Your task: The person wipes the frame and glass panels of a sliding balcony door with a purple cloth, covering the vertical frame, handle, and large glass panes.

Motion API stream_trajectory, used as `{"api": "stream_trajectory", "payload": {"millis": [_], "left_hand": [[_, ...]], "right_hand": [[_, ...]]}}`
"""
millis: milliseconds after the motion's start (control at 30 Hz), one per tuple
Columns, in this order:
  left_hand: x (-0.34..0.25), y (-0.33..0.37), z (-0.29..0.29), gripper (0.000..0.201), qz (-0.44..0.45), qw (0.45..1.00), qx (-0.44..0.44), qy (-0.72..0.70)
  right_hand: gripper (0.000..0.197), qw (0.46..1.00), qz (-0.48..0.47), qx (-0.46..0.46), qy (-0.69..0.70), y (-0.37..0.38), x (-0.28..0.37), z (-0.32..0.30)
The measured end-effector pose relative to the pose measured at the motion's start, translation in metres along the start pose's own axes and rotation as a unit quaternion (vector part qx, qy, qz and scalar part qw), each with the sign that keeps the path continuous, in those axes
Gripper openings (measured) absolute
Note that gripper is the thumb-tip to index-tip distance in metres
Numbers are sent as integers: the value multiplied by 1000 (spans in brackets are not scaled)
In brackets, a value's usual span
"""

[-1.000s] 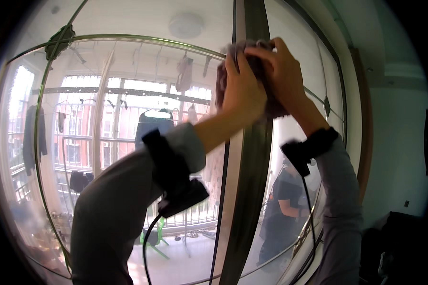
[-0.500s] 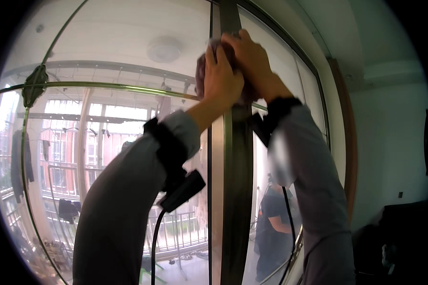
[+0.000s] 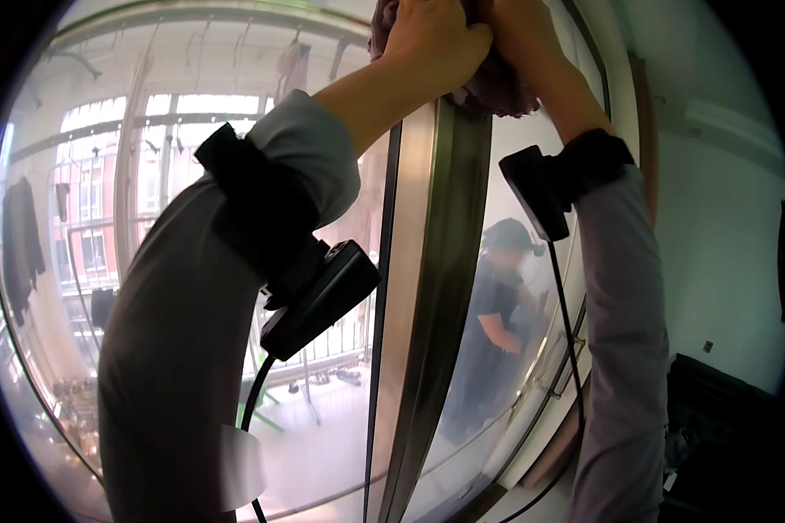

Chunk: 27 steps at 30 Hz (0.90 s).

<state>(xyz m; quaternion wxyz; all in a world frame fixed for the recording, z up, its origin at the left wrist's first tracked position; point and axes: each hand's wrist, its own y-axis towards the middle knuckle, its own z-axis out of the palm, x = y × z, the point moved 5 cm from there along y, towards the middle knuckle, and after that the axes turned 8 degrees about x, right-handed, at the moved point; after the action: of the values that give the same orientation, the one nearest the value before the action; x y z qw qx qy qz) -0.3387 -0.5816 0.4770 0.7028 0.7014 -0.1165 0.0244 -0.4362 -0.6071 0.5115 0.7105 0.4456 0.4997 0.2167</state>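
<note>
Both my arms reach up to the top edge of the view, along the metal frame (image 3: 445, 218) of a glass door or window. My left hand (image 3: 436, 39) presses a dusky purple cloth (image 3: 500, 87) against the upper part of this frame, fingers curled on it. Close beside it on the right, my right hand (image 3: 525, 39) is on the same cloth. Its fingertips run out of the picture. The cloth is bunched, and its lower edge hangs over the frame.
Through the left glass pane (image 3: 340, 418) I see a balcony with railings and hanging clothes (image 3: 22, 240). A person (image 3: 497, 322) in dark clothes and a cap shows in the right pane. Black devices with cables hang from both forearms. A dark piece of furniture (image 3: 715, 410) stands at right.
The view has tilted downward and come closer to the frame, so my hands and the cloth now sit at the top edge. Both hands stay on the cloth.
</note>
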Motion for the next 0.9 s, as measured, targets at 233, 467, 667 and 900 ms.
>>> {"api": "stream_trajectory", "payload": {"millis": [233,467,667,900], "left_hand": [[-47,-99,20,71,21,1000,9,-5],[-124,-312,40,66,-155,972,134,-116],[-198,-517,78,60,-261,934,221,-108],[-200,-507,80,81,-312,893,256,-200]], "right_hand": [[19,982,-2,-37,188,-88,19,-8],[21,977,115,71,167,-309,93,-30],[23,897,275,244,244,-497,162,-77],[16,847,323,275,321,-489,155,-81]]}}
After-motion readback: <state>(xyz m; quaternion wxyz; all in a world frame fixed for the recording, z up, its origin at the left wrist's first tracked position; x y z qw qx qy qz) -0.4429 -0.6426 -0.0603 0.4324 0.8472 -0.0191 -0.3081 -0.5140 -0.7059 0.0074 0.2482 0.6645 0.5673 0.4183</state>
